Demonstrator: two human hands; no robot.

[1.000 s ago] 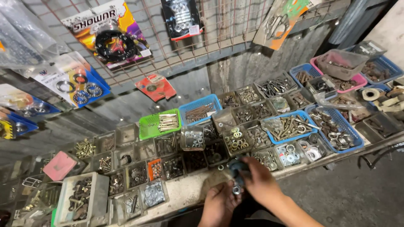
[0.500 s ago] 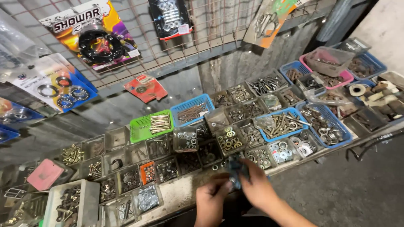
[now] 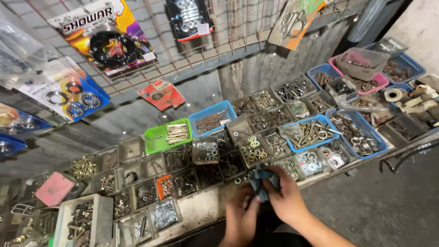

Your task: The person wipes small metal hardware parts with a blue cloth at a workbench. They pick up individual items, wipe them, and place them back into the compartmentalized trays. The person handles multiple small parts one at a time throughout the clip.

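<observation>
Table [image 3: 206, 208]: long, dusty, set against a corrugated wall; it carries rows of small trays of hardware, running from lower left to upper right.
Wire rack [image 3: 228, 41]: fixed on the wall above the table; carded parts hang from it, among them a black sprocket pack [image 3: 107, 39] and a red pack [image 3: 161, 94].
Blue baskets [image 3: 311, 132]: right half of the table, holding bolts, rings and washers; a pink one sits beyond them at the far right.
Green basket [image 3: 165, 136]: middle of the back row, with pale pins inside.
Washer tray [image 3: 253, 151]: just behind the hands, full of bright washers.
Rag [image 3: 261, 179]: dark blue, bunched, at the front edge of the table and held between both hands.
Left hand [image 3: 241, 215]: fingers closed on the lower part of the rag from the left.
Right hand [image 3: 286, 199]: closed over the rag from the right, thumb pressed into the cloth.
Step in hand: judged to be rubbing or wrapping something small inside the rag; whatever is in it cannot be seen.
Next move: calls for a firm two-handed grip kept over the table edge, so that anything inside does not drop.
</observation>
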